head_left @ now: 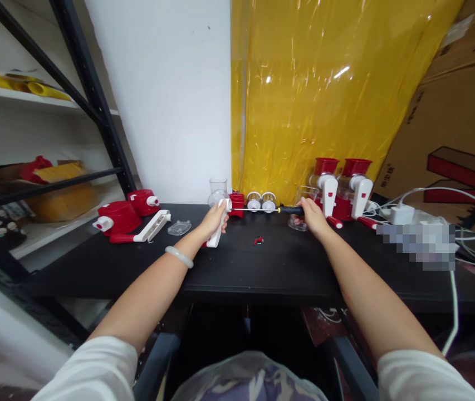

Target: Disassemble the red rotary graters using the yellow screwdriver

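Observation:
My left hand (215, 220) is closed around a white crank handle (214, 239), held upright over the black table. In my right hand (313, 216) is a screwdriver (290, 210) with a dark grip and a yellow band. Its thin shaft runs level to the left, and the tip meets the top end of the crank handle; the exact contact is too small to make out. Small red pieces (258, 240) lie on the table between my hands. Behind them stand a red housing (237, 205) and two metal grater drums (261, 201).
Two assembled red-and-white rotary graters (357, 189) stand at right, near white cables (412, 192) and a power adapter (402, 215). At left lie red grater bodies (119, 217), another white crank (153, 225) and a clear plastic part (179, 227). A shelf rack (95, 106) borders the left side.

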`<action>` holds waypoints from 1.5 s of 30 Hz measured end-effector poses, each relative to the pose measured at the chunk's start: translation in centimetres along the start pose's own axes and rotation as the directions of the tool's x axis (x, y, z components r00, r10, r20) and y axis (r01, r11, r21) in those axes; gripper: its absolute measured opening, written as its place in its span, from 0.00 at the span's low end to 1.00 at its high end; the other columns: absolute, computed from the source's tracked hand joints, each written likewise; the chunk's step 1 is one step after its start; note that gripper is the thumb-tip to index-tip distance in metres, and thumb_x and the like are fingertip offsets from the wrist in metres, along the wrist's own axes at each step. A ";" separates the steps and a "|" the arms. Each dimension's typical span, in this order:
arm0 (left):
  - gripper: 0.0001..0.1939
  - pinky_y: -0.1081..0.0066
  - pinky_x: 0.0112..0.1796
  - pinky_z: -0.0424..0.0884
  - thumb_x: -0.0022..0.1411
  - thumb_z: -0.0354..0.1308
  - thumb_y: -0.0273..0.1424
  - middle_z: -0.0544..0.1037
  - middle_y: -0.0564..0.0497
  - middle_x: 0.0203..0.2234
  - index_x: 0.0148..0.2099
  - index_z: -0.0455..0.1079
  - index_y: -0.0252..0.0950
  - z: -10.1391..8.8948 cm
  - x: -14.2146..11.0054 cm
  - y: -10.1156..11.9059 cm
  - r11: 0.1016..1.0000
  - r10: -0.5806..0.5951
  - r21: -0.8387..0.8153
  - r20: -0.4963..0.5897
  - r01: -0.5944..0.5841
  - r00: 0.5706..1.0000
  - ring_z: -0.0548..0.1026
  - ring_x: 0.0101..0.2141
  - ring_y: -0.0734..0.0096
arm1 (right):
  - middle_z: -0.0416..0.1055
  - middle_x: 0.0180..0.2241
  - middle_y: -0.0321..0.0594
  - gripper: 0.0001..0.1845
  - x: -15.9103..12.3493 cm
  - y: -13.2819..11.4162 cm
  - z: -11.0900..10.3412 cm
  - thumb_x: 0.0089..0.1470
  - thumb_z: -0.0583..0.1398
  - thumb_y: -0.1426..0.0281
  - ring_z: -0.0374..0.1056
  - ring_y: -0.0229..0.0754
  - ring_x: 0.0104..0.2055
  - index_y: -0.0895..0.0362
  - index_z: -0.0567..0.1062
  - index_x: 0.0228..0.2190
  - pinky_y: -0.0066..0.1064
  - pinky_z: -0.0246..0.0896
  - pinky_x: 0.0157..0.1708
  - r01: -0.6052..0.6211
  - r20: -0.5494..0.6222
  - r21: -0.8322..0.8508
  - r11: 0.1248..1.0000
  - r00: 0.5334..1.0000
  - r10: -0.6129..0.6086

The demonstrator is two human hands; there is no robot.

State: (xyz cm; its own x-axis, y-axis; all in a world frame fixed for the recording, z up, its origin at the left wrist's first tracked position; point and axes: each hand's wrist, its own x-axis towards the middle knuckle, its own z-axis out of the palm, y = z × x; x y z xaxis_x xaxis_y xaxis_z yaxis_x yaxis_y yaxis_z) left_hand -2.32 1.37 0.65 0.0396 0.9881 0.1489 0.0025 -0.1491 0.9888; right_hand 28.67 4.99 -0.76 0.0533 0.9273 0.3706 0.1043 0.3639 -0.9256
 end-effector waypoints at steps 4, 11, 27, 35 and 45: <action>0.19 0.78 0.12 0.60 0.64 0.48 0.51 0.62 0.60 0.16 0.39 0.59 0.40 0.1 -0.1 0.0 1.000 -0.002 0.001 -0.008 0.002 1.000 0.59 0.11 0.78 | 0.63 0.14 0.32 0.23 -0.4 -0.4 -0.1 0.51 0.55 0.45 0.60 0.38 0.14 0.52 0.65 0.27 0.30 0.55 0.14 -0.035 -0.016 -0.164 0.986 0.999 0.033; 0.19 0.78 0.12 0.60 0.64 0.48 0.51 0.62 0.60 0.16 0.38 0.58 0.40 -0.1 0.1 -0.2 1.000 0.000 0.003 0.000 0.000 1.000 0.59 0.11 0.79 | 0.61 0.15 0.29 0.16 0.0 -0.1 -0.2 0.47 0.61 0.54 0.56 0.34 0.14 0.53 0.66 0.26 0.27 0.50 0.14 0.037 -0.055 -0.098 0.994 0.998 -0.042; 0.20 0.78 0.12 0.60 0.62 0.50 0.52 0.62 0.61 0.16 0.39 0.58 0.40 0.0 0.0 -0.1 1.000 -0.002 -0.005 -0.001 0.002 1.000 0.59 0.11 0.79 | 0.65 0.19 0.31 0.16 0.0 -0.1 0.1 0.48 0.60 0.53 0.63 0.38 0.18 0.52 0.65 0.29 0.32 0.62 0.19 -0.046 0.009 0.063 0.997 0.999 0.046; 0.21 0.79 0.13 0.60 0.61 0.50 0.53 0.62 0.61 0.16 0.37 0.58 0.40 0.0 -0.1 -0.1 1.000 -0.005 -0.005 0.005 0.005 1.000 0.59 0.11 0.79 | 0.61 0.11 0.31 0.23 -0.3 -0.3 -0.2 0.49 0.58 0.45 0.54 0.36 0.11 0.52 0.65 0.26 0.28 0.46 0.10 -0.053 -0.032 -0.190 0.980 0.998 0.047; 0.20 0.78 0.12 0.60 0.63 0.49 0.52 0.62 0.61 0.16 0.39 0.58 0.39 0.1 -0.1 0.1 1.000 0.008 -0.003 -0.002 -0.008 1.000 0.59 0.11 0.79 | 0.65 0.24 0.30 0.23 0.4 0.7 0.2 0.41 0.66 0.53 0.61 0.34 0.20 0.52 0.65 0.33 0.26 0.55 0.17 0.029 -0.051 0.094 0.995 0.998 -0.025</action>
State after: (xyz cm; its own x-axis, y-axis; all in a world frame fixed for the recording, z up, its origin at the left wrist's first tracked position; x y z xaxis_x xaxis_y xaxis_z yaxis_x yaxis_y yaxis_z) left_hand -2.27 1.23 0.72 0.0375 0.9870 0.1566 -0.0008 -0.1567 0.9877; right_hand 28.59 5.65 -1.28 0.1015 0.9122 0.3969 0.0124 0.3978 -0.9174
